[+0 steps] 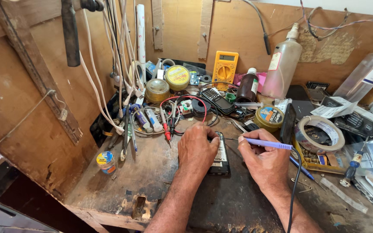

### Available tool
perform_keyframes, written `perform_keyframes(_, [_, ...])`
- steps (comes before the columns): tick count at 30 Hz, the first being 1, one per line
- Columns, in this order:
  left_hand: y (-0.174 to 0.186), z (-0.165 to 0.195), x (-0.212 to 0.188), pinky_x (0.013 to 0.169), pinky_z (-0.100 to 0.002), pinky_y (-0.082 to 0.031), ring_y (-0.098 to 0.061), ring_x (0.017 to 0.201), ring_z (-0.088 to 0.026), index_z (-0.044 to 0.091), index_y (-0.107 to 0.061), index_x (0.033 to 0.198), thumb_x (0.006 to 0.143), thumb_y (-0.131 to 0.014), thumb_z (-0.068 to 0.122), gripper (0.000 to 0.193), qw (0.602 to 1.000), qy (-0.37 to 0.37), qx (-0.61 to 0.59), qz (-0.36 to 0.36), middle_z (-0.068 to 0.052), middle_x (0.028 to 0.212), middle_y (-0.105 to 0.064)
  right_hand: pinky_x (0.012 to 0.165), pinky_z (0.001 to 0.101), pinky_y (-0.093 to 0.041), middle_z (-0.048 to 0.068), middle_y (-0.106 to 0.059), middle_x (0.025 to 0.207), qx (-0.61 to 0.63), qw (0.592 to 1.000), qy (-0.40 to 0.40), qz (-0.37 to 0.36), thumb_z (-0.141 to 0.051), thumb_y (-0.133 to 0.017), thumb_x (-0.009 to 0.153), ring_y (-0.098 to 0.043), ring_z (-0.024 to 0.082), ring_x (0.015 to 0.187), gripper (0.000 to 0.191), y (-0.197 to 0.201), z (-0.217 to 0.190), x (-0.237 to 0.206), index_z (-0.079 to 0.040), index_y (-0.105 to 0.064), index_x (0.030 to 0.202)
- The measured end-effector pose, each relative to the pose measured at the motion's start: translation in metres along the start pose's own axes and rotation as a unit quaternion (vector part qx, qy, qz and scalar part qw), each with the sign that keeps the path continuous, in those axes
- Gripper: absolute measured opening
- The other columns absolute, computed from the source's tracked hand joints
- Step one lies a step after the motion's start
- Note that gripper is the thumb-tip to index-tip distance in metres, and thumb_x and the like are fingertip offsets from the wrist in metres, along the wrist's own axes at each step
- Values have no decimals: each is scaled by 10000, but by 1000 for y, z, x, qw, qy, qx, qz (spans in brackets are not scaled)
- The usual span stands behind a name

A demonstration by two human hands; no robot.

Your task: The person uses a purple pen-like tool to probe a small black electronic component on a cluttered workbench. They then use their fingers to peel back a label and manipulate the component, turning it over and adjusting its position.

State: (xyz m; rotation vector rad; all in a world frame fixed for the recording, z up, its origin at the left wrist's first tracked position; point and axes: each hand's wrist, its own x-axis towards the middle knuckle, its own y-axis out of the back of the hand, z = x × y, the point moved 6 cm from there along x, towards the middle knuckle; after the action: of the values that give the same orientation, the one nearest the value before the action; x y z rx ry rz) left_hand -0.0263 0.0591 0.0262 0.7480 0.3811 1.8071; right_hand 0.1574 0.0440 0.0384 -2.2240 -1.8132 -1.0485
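Observation:
A small black phone (pixel 221 157) lies on the worn wooden workbench (pixel 147 172) in front of me, its back open. My left hand (pixel 196 149) rests over its left edge and holds it down. My right hand (pixel 262 159) grips a purple-handled soldering iron (pixel 267 143) like a pen, its tip pointing left at the phone's upper part. The iron's black cord (pixel 295 185) runs down past my right wrist.
A yellow multimeter (pixel 224 64) leans on the back wall, with red probes (pixel 165 125), tins, a brown bottle (pixel 248 86) and plastic bottles (pixel 283 64) around it. A tape roll (pixel 320 133), boxes and a screwdriver (pixel 350 168) crowd the right. Hanging cables (pixel 117 64) are at left.

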Motion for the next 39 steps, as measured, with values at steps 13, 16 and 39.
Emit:
perform_keyframes(13, [0,1,1,858,-499,-525,-692,978,-361,84,-799,867,797,-790,255,185,1000,7,4,-1,-148,990,-725,510,198,-460,-9,-689,720,13,1000,-9,7,-104,-754,878,-577,11,609,113,0,1,0,0,-714,897])
perform_keyframes(16, [0,1,1,853,-499,-526,-692,975,-361,83,-799,862,791,-793,254,185,1000,7,4,-1,-145,990,-727,492,203,-450,-5,-684,710,21,1000,-19,3,-105,-753,879,-571,14,586,112,0,3,0,-2,-711,894])
perform_keyframes(39, [2,2,0,857,-493,-530,-698,972,-358,80,-798,867,790,-789,241,179,1000,9,-2,-5,-143,996,-729,521,195,-465,-10,-700,725,1,1000,-7,-9,-101,-751,873,-587,16,615,98,-2,3,0,-11,-721,898])
